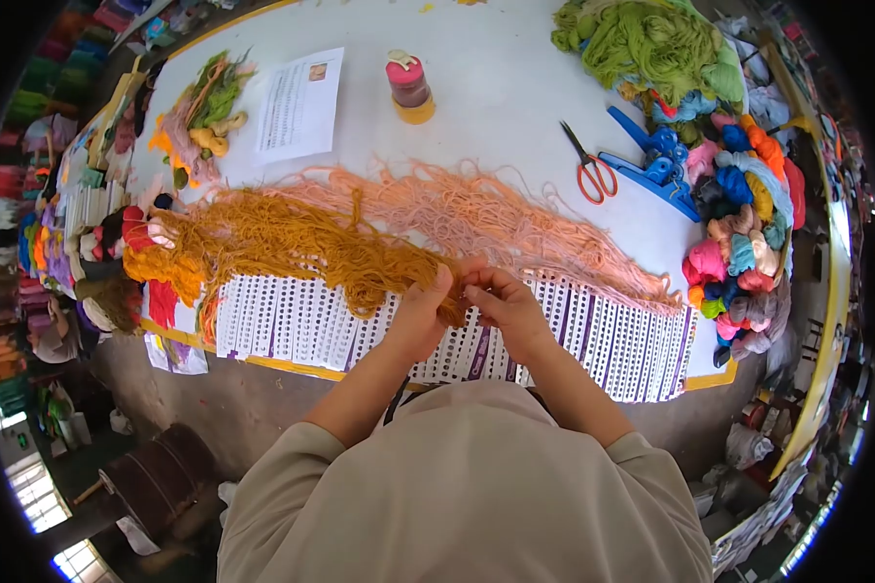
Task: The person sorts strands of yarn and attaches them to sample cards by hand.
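Mustard yarn [321, 248] stretches across the table [496, 78] toward nine o'clock, one end clamped in the grip of the left hand [421, 313]; the right hand [511, 309] pinches there too. From the hands, pink yarn [515, 223] lies at one o'clock, scissors [587, 158] toward two, paper [297, 112] at eleven, dotted cards [593, 335] from four round to nine.

shirt [467, 486]: plain beige | sleeves [292, 462]: short, loose | hands [423, 313]: bare | dark strip [396, 400] by shirt: perhaps a strap

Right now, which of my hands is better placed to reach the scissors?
Probably your right hand: the scissors lie on that side, nearer to it, while your left hand grips the mustard yarn.
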A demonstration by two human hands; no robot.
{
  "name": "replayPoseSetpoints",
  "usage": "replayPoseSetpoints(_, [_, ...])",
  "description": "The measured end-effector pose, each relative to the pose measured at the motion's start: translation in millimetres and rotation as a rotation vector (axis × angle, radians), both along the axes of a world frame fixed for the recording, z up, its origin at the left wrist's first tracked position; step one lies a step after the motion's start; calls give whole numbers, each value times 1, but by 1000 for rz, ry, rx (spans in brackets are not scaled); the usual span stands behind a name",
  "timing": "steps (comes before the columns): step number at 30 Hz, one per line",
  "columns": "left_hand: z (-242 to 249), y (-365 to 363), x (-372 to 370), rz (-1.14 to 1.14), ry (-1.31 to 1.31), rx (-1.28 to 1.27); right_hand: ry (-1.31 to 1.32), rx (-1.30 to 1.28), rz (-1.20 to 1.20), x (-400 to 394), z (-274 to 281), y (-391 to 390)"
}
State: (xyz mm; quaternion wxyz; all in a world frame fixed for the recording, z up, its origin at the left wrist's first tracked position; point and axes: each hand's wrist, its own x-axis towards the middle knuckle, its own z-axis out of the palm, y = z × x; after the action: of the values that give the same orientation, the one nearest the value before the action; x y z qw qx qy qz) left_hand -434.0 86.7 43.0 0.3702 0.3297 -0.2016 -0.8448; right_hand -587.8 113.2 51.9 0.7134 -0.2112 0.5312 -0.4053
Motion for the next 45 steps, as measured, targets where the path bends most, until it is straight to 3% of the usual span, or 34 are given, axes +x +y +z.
replayPoseSetpoints(5, [-13,4,2,-152,-120,-18,18,-71,17,-1,-7,2])
replayPoseSetpoints(10, [-6,1,2,-32,35,32,-31,-31,-21,-2,-6,3])
replayPoseSetpoints(20, [-9,4,-4,66,-2,26,-282,61,-105,-10,-12,1])
replayPoseSetpoints(22, [-11,5,-5,97,-112,-18,-320,72,-131,-12,-13,1])
replayPoseSetpoints(25, [-14,3,-7,62,-285,-95,-195,35,-16,-13,-15,3])
replayPoseSetpoints(28, [-26,-6,-1,147,-154,37,70,-39,73,-17,-18,5])
replayPoseSetpoints(29, [-21,-11,-1,227,-176,111,186,-164,-54,-23,-32,6])
replayPoseSetpoints(31, [-42,-27,25,270,158,291,299,-322,-313,-48,-62,7])
replayPoseSetpoints(33, [-65,-46,74,399,-131,336,-59,-87,-681,-93,-81,10])
replayPoseSetpoints(35, [-106,-63,152,491,48,369,-290,-56,-782,-159,-104,34])
replayPoseSetpoints(36, [-102,-69,178,656,-62,408,-399,-181,-632,-213,-136,59])
replayPoseSetpoints(37, [-103,-72,210,754,-77,424,-471,-493,-654,-244,-145,69])
replayPoseSetpoints(38, [-105,-75,242,851,-93,441,-178,-312,-777,-287,-144,91])
replayPoseSetpoints(39, [-107,-75,273,910,-91,399,313,-333,-795,-354,-178,122])
replayPoseSetpoints(40, [-109,-72,291,966,-88,356,49,-113,-1246,-373,-139,131])
replayPoseSetpoints(41, [-100,-71,287,966,-90,360,99,-173,-1376,-412,-137,153])
replayPoseSetpoints(42, [-83,-72,276,953,-114,299,309,9,-1461,-409,-108,150])
replayPoseSetpoints(43, [-74,-71,263,939,-137,237,445,23,-1383,-391,-86,140])
replayPoseSetpoints(44, [-83,-69,249,766,-72,174,577,39,-1300,-379,-75,133])
replayPoseSetpoints(45, [-100,-66,234,538,-44,145,1200,-104,-870,-419,-135,151])
